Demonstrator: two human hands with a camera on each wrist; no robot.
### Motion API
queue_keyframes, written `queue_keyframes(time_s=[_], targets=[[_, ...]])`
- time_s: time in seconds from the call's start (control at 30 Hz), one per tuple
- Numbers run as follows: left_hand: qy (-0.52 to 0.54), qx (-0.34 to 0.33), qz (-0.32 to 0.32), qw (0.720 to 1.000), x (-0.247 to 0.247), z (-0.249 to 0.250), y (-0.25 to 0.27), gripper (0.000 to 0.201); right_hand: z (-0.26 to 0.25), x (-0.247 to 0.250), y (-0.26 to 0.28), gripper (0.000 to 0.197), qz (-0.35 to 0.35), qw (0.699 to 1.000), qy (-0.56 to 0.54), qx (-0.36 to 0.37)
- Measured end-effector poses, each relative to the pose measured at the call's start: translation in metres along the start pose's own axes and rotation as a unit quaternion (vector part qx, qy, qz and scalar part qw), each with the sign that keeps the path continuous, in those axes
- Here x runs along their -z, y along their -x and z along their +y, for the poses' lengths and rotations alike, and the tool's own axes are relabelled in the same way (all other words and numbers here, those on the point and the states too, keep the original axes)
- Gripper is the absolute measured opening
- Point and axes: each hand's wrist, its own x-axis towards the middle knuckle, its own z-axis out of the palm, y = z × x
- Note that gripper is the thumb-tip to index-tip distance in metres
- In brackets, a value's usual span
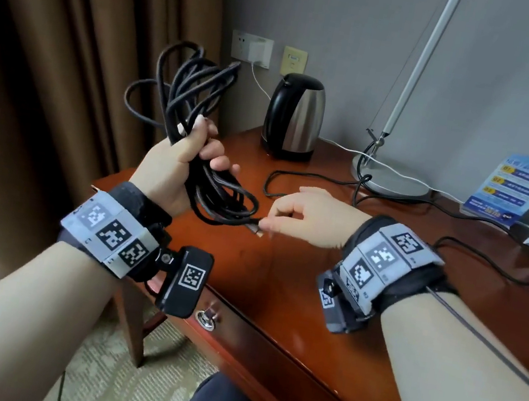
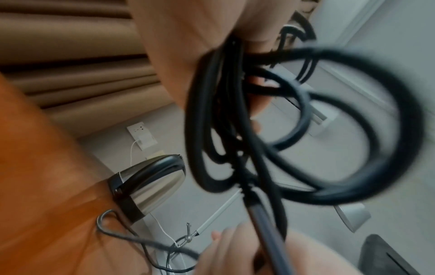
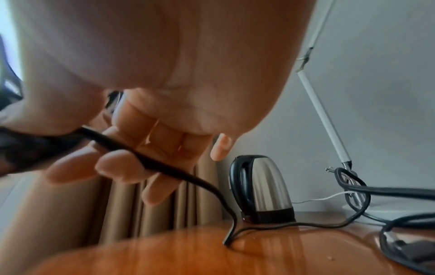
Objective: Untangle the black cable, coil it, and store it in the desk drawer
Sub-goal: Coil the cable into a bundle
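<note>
The left hand [image 1: 178,166] is raised over the desk's corner with its fingers wrapped round the middle of the cable [image 1: 188,84], a bundle of black loops that stand up above the fist and hang below it. The right hand [image 1: 302,218] is beside it, thumb and forefinger pinching the plug end [image 1: 257,228] that comes out of the lower loops; the other fingers are curled in.

By my reading the coiling is close to done: most of the length is gathered in the left hand and only the short tail is loose. The loops are uneven, though, and some cross, so I cannot say the tangle is fully out. The tail is yet to be tucked in, and storing has not begun: the drawer [image 1: 269,336] under the desk [image 1: 279,272] edge is closed, its small metal knob [image 1: 207,318] untouched.

The head view alone shows the drawer and both hands together. The left wrist view shows the loops close up, blurred, with one strand running straight down toward the other hand, and the kettle [image 2: 146,188] beyond. The right wrist view shows a black lead passing under that hand's fingers and running down to the desk top; whether it is gripped there I cannot tell. It also shows further dark leads lying by the lamp [image 3: 324,119] base.
</note>
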Motion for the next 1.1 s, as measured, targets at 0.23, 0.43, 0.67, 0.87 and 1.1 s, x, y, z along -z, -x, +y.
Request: queue_keyframes(time_s=[0.23, 0.43, 0.67, 0.87, 1.1], targets=[[-0.131, 0.087, -0.107, 0.982, 0.003, 0.018, 0.013, 0.03, 0.013, 0.003, -0.017, 0.021, -0.114, 0.981, 0.158, 0.015], [-0.193, 0.134, -0.136, 0.962, 0.01, 0.015, 0.024, 0.023, 0.03, 0.01, -0.03, 0.029, -0.149, 0.962, 0.225, -0.035], [-0.284, 0.154, 0.017, 0.946, 0.018, -0.005, 0.021, 0.029, 0.006, 0.03, -0.043, 0.028, 0.076, 0.981, 0.18, -0.01], [-0.392, 0.119, 0.105, 0.906, 0.019, -0.014, 0.026, 0.022, -0.018, 0.028, -0.051, 0.025, 0.177, 0.981, 0.082, -0.015], [-0.336, 0.107, 0.039, 0.935, 0.016, -0.01, 0.019, 0.012, -0.028, 0.037, -0.049, 0.021, 0.206, 0.977, -0.052, 0.015]])
